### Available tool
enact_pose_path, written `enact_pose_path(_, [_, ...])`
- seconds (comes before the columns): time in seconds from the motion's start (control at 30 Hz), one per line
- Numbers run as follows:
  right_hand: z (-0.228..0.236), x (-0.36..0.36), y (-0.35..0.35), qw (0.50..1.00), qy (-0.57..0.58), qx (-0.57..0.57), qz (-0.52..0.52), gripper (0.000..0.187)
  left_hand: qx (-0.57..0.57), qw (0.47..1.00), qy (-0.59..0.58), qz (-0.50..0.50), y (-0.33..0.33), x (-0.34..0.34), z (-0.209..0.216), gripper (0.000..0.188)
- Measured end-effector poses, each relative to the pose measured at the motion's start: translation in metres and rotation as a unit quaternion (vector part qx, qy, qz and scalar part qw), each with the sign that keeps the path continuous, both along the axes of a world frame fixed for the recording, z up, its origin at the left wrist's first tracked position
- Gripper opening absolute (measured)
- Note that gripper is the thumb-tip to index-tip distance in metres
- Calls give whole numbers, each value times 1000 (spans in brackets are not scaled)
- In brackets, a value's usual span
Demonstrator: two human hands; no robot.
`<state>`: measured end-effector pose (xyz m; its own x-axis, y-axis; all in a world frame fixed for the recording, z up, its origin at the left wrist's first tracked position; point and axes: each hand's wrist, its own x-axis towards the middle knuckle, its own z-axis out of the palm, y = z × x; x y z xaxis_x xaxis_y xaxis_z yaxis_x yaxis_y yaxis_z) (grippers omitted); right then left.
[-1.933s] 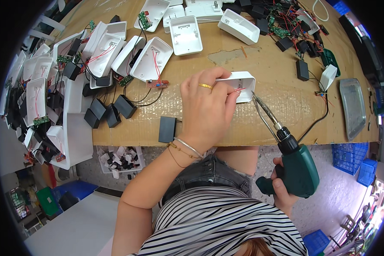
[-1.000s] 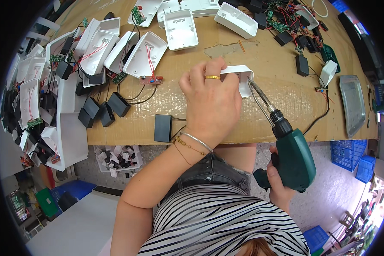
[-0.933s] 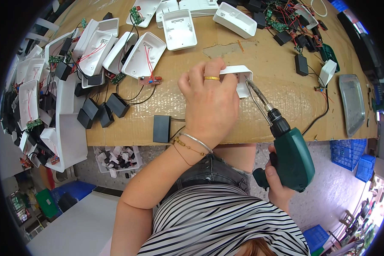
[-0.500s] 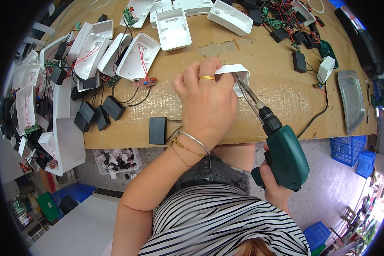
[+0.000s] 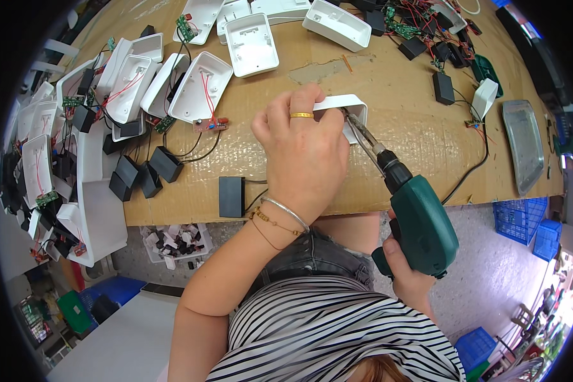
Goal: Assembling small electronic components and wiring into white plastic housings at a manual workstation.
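My left hand (image 5: 305, 143) grips a white plastic housing (image 5: 356, 105) from above and tilts it on its edge. Its fingertips reach inside the housing, out of sight. My right hand (image 5: 409, 270) is wrapped round the handle of a dark green soldering gun (image 5: 423, 226) with a black collar. The gun's metal tip and a thin tube beside it point into the housing, close to my left fingers. What the tip touches in there is hidden. Just left of my left wrist lies a black box (image 5: 232, 197), its cable running under my arm.
White housings with red wires (image 5: 200, 86) and small circuit boards (image 5: 209, 125) crowd the left. Several black boxes (image 5: 167, 163) lie there on cables. At the right are a metal tray (image 5: 523, 148) and a black box (image 5: 444, 88). Cardboard (image 5: 426, 143) covers the table.
The whole view has shifted slightly. Both hands keep their holds, and the soldering gun's tip stays inside the housing.
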<state>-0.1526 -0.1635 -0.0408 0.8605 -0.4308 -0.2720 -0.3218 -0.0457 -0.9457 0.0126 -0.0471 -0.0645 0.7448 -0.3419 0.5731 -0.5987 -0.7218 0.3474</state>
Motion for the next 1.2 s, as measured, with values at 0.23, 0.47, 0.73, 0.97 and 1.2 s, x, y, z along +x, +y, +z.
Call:
enact_pose_path(0.23, [-5, 3, -1, 998, -39, -38, 19, 47, 8, 1000, -1, 3, 2, 0, -2, 10])
enact_pose_path(0.47, [2, 3, 1, 1000, -2, -2, -7, 42, 7, 1000, 6, -1, 1, 1, -1, 10])
enact_pose_path(0.73, [4, 8, 7, 999, -39, -25, -23, 29, 8, 1000, 8, 1, 4, 0, -1, 9])
enact_pose_path(0.97, [2, 4, -2, 999, 4, -26, 24, 33, 3, 1000, 7, -5, 1, 0, -1, 9])
enact_pose_path(1.2, [3, 4, -1, 1000, -6, -12, -5, 46, 2, 1000, 3, 8, 0, 0, 3, 4])
